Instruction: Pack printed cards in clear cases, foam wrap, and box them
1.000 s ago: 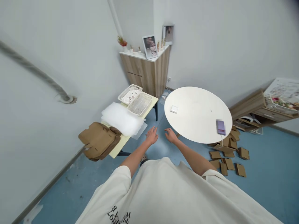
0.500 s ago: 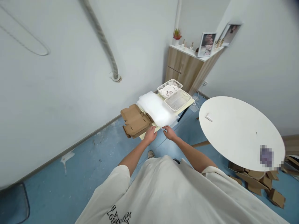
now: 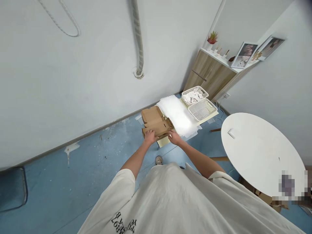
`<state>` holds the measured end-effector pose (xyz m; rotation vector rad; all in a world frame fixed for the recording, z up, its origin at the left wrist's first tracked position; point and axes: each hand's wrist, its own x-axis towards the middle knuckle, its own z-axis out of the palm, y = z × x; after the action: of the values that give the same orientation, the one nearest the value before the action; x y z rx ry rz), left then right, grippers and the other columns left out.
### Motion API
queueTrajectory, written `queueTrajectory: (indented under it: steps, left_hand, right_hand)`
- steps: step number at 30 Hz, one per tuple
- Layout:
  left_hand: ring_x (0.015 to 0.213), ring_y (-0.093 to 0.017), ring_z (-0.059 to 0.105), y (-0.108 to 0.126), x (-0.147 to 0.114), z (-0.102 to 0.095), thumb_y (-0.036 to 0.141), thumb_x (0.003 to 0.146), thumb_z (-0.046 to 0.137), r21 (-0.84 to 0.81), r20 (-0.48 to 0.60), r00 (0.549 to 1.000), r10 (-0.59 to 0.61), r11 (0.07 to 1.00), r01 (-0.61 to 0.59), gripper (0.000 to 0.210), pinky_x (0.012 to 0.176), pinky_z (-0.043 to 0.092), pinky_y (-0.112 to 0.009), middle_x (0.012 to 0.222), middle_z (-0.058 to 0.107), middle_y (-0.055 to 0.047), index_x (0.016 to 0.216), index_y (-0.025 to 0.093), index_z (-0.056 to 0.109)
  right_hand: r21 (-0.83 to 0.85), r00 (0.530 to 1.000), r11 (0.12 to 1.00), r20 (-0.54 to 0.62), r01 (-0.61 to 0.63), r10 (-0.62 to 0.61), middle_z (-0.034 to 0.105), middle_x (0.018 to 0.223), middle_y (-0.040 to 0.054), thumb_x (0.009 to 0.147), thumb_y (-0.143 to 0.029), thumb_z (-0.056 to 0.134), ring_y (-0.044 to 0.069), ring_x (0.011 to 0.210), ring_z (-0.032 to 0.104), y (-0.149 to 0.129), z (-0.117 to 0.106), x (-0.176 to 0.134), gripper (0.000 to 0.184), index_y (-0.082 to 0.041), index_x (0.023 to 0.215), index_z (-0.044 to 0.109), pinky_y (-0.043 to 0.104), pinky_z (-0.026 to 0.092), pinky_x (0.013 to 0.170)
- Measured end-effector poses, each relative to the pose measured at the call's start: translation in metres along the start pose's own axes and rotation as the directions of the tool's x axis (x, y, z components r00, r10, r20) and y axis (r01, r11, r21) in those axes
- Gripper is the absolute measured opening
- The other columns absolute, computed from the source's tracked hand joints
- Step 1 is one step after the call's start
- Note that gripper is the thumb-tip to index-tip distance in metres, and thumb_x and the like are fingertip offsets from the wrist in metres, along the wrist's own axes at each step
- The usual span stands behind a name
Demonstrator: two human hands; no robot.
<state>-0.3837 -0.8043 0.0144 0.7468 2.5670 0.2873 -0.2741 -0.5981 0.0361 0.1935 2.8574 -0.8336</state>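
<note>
A brown cardboard box lies unfolded with its lid flap tilted back, near the left end of a low table. My left hand is at its front panel, the fingers bent over the upper edge. At the front right corner, my right hand has its fingertips closed on the cardboard, with the thumb side partly hidden. The side flap on the right stands up. Beside the box, to its right, is a stack of white foam sheets.
Two white plastic baskets stand behind the foam: one holds small papers, the other is nearer. To the right is a round white table. A wooden cabinet fills the corner. A dark chair edge shows at left.
Both hands have moved from the table's front edge onto the cardboard box. The box's front and right flaps are now raised. My view has turned to the left.
</note>
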Motion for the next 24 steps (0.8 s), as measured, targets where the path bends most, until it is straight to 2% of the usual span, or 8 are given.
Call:
queueTrajectory:
  steps: [2,4,7,10,13,17,20,24]
  left_hand:
    - [0.131,-0.032,0.046,-0.004,0.005,-0.002,0.051,0.083,0.063,-0.042,0.024,1.000,-0.006,0.999,0.007,0.052,0.107,0.036,-0.042,0.137,0.055,-0.012,0.127,0.023,0.058]
    - [0.128,-0.031,0.050,-0.007,0.007,-0.004,0.045,0.086,0.060,-0.060,0.025,1.000,0.005,0.998,-0.004,0.045,0.105,0.039,-0.041,0.133,0.058,-0.011,0.125,0.022,0.061]
    - [0.123,-0.029,0.053,-0.008,0.005,-0.002,0.026,0.091,0.050,-0.023,-0.006,0.998,0.066,0.998,-0.066,0.030,0.103,0.040,-0.041,0.126,0.062,-0.012,0.117,0.020,0.064]
    - [0.127,-0.030,0.049,-0.006,-0.004,0.004,0.013,0.088,0.050,0.053,-0.049,0.992,0.117,0.992,-0.114,0.034,0.108,0.034,-0.045,0.128,0.058,-0.016,0.120,0.017,0.061]
    - [0.128,-0.031,0.047,-0.003,-0.013,0.006,0.010,0.088,0.047,0.073,-0.088,0.988,0.127,0.990,-0.120,0.039,0.111,0.028,-0.049,0.130,0.056,-0.018,0.126,0.018,0.056]
    - [0.124,-0.030,0.050,-0.002,-0.021,-0.001,0.008,0.088,0.044,0.119,-0.129,0.980,0.154,0.983,-0.139,0.042,0.114,0.023,-0.051,0.124,0.061,-0.018,0.128,0.018,0.053]
    - [0.118,-0.029,0.055,-0.002,-0.024,-0.009,0.006,0.087,0.045,0.180,-0.137,0.973,0.188,0.970,-0.162,0.041,0.112,0.026,-0.048,0.116,0.065,-0.017,0.125,0.017,0.053]
    - [0.113,-0.028,0.057,0.001,-0.028,-0.018,0.005,0.089,0.044,0.215,-0.204,0.946,0.251,0.954,-0.206,0.034,0.104,0.035,-0.043,0.110,0.065,-0.016,0.120,0.016,0.055]
  right_hand:
    - [-0.034,0.999,0.999,0.005,0.036,-0.036,0.056,0.136,0.0089,0.090,-0.013,0.050,0.024,0.127,0.050,-0.002,0.002,0.007,0.043,-0.020,0.131,0.062,0.036,0.041,0.107]
    - [-0.075,0.999,0.996,0.005,0.052,-0.052,0.056,0.136,0.0084,0.091,-0.014,0.050,0.024,0.126,0.049,-0.004,0.003,0.013,0.043,-0.022,0.131,0.062,0.036,0.040,0.107]
    - [-0.139,0.999,0.989,-0.003,0.053,-0.054,0.056,0.139,0.0081,0.092,-0.016,0.049,0.027,0.129,0.046,-0.007,0.003,0.021,0.042,-0.023,0.131,0.062,0.040,0.037,0.108]
    - [-0.193,0.997,0.978,0.030,0.075,-0.070,0.054,0.142,0.0086,0.091,-0.016,0.049,0.029,0.132,0.042,-0.011,0.001,0.027,0.045,-0.024,0.134,0.059,0.044,0.032,0.110]
    - [-0.227,0.996,0.972,0.072,0.065,-0.050,0.057,0.139,0.0093,0.089,-0.017,0.051,0.030,0.132,0.040,-0.011,-0.001,0.034,0.047,-0.024,0.135,0.057,0.047,0.029,0.111]
    - [-0.251,0.997,0.967,0.061,0.055,-0.041,0.060,0.132,0.0141,0.089,-0.019,0.049,0.033,0.128,0.040,-0.009,0.000,0.041,0.044,-0.021,0.131,0.060,0.050,0.028,0.109]
    - [-0.271,0.998,0.961,0.038,0.058,-0.050,0.063,0.125,0.0163,0.088,-0.019,0.051,0.035,0.125,0.041,-0.009,0.001,0.047,0.040,-0.020,0.125,0.064,0.052,0.027,0.107]
    - [-0.338,0.997,0.938,-0.006,0.071,-0.078,0.066,0.116,0.0177,0.089,-0.017,0.049,0.036,0.120,0.042,-0.011,-0.003,0.052,0.034,-0.020,0.116,0.069,0.051,0.028,0.102]
